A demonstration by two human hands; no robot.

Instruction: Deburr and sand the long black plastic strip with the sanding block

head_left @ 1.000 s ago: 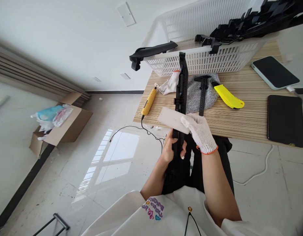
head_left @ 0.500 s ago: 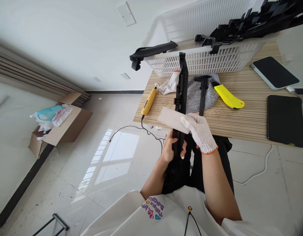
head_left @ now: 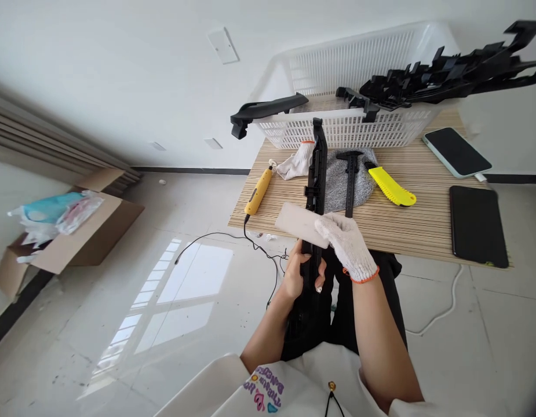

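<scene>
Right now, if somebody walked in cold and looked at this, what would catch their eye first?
Probably the long black plastic part standing up from the person's lap, gripped low by the bare left hand while the gloved right hand presses a pale flat block against it. Behind, a white basket at the table's far edge bristles with more black parts.

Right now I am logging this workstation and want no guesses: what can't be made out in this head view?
- Lower end of the long black part: hidden behind the left hand and dark against the lap.
- Flat beige block: its right end is covered by the gloved right hand; its material is unclear.
- Black parts on the white basket: cut off by the right edge.
- Cardboard box contents: too small.
</scene>
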